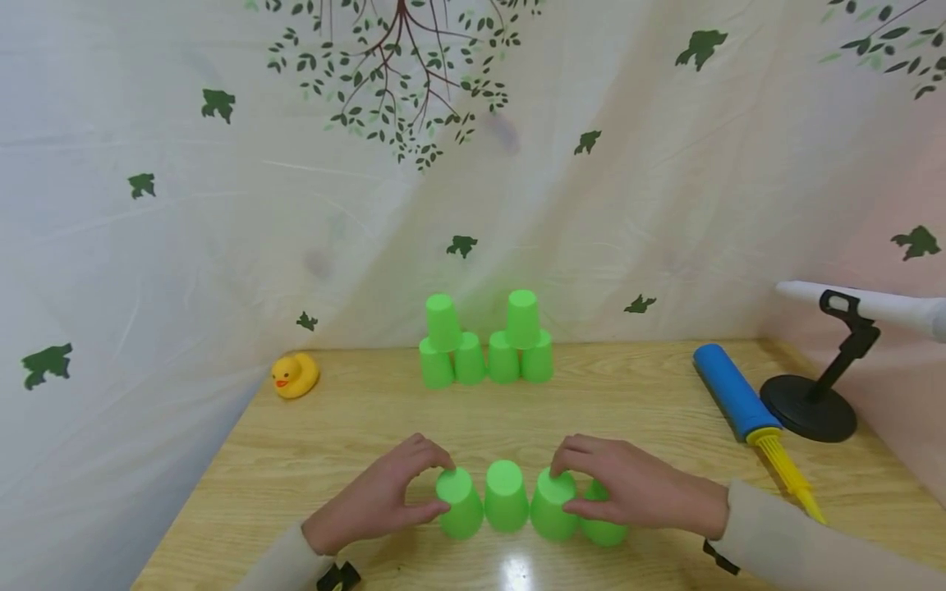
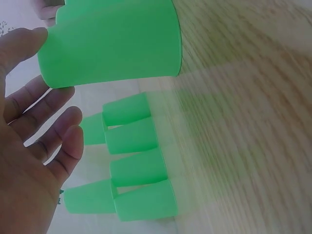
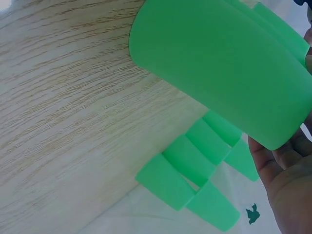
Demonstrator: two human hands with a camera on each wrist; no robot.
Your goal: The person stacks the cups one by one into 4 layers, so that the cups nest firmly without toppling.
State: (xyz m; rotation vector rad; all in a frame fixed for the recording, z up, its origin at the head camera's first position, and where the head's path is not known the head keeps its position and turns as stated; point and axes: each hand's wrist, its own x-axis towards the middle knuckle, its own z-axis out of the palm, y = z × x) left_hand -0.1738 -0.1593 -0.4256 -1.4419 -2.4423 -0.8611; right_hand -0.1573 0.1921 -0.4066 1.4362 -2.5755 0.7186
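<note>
Several bright green cups stand upside down in a row on the table's near side. At the left end, my left hand (image 1: 399,492) has its thumb and fingertips on the closed end of a green cup (image 1: 461,513); its other fingers are loosely bent in the left wrist view. A second cup (image 1: 506,501) stands between the hands, untouched. My right hand (image 1: 628,484) holds the third cup (image 1: 553,513) near its top between thumb and fingers. Partly hidden beneath that hand is the rightmost cup (image 1: 604,532). A large green cup (image 3: 219,73) fills the right wrist view.
Toward the back stand two small stacks of green cups, a left stack (image 1: 443,324) and a right stack (image 1: 523,320), each one cup on two. A yellow rubber duck (image 1: 296,376) sits back left. On the right are a blue hand pump (image 1: 732,390) and a black stand (image 1: 809,408).
</note>
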